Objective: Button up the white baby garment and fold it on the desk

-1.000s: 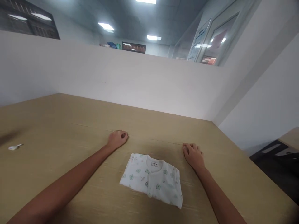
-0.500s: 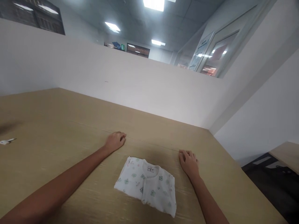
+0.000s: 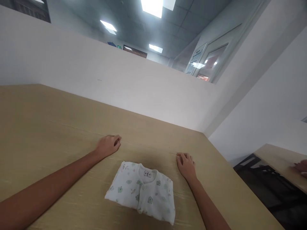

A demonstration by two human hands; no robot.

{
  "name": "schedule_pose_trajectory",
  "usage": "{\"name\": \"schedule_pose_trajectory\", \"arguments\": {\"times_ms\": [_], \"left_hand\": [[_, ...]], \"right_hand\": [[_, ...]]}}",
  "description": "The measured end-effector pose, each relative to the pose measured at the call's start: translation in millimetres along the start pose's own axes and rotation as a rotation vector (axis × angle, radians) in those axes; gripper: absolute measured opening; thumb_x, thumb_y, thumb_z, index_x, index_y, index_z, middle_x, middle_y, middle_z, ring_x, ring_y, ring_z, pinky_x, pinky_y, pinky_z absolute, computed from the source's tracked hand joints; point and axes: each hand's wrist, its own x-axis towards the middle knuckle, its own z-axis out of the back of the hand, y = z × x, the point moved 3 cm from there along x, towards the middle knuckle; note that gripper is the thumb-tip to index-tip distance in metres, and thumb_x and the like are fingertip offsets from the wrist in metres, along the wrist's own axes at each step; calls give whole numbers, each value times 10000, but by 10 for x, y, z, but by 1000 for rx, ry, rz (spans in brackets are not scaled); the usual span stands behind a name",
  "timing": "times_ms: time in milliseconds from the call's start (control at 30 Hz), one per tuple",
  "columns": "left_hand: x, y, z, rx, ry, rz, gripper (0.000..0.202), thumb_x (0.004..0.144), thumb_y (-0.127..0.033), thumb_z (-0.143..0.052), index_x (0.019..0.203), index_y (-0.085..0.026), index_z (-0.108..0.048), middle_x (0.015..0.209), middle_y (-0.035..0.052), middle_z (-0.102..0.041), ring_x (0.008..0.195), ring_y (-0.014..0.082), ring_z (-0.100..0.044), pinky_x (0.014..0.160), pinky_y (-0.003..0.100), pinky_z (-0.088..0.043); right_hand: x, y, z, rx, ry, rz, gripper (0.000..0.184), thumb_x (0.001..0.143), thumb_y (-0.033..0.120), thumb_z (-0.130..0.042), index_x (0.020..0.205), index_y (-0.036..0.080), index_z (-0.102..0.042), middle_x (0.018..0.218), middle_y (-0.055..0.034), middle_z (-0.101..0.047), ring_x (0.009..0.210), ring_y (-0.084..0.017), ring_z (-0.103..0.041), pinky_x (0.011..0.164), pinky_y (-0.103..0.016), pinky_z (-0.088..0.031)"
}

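A small white baby shirt (image 3: 153, 195) with green and grey animal prints lies folded on the tan table (image 3: 79, 191), its round neckline and label facing up. My left hand (image 3: 108, 146) rests on the table beyond the shirt's left corner, fingers loosely curled, with a gap between thumb and forefinger. On the other side, my right hand (image 3: 186, 165) lies on the tabletop past the shirt's upper right corner, its fingers bent and a little apart. Neither hand touches the shirt, and I see nothing held in either.
A low white wall (image 3: 134, 86) runs along the table's far edge, meeting another wall at the right. Across a gap to the right stands a second table (image 3: 278, 159) with a dark frame. Part of another person's hand (image 3: 302, 166) shows over it.
The view has shifted to the right, so the shirt and hands appear farther left. The small white item at the far left is out of view. Another person's hand now shows at right.
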Motion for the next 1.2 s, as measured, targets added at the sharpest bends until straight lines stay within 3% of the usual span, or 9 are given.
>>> {"name": "schedule_pose_trajectory", "arguments": {"times_ms": [233,400,633,833,1033,1200], "left_hand": [[-23,-8,38,15,42,27,470,865,-498,-268,1093,-383,-663,1243,-11,-688,1123,249,-668,877,371,-512],[-25,-18,44,22,74,26,498,860,-477,-272,1148,-349,-657,1216,40,-693,1114,260,-670,936,420,-558],[-30,-20,56,2,100,2,509,868,-481,-225,1155,-349,-624,1255,36,-677,1167,278,-660,1017,485,-577],[-96,-66,111,7,75,-19,549,879,-493,-155,1171,-322,-587,1230,58,-674,1173,277,-656,1006,458,-564],[-102,-76,78,2,53,-37,499,892,-479,-144,1109,-310,-561,1165,40,-692,1123,245,-670,961,387,-528],[-76,-68,38,-1,48,-25,511,892,-476,-127,1112,-297,-552,1153,57,-690,1126,269,-668,952,408,-523]], "right_hand": [[6,16,36,-10,47,-3,314,1065,396,-422,1266,294,-641,1485,-42,-492,1382,-246,-400,1088,-493,-337],[0,33,48,-48,97,-35,307,1079,388,-420,1292,314,-628,1557,-7,-422,1450,-235,-330,1122,-510,-323],[-5,41,29,36,76,6,268,1067,380,-432,1219,286,-632,1436,-6,-546,1367,-236,-410,1087,-485,-312],[-28,65,62,72,15,28,234,1055,354,-441,1170,269,-626,1325,15,-610,1278,-228,-471,1041,-463,-319],[-27,37,54,98,3,29,239,1047,360,-438,1169,279,-628,1344,18,-599,1275,-223,-472,1037,-461,-318],[-8,-11,6,92,-15,27,279,1033,395,-425,1173,279,-636,1350,13,-599,1289,-227,-467,1057,-460,-304]]}}
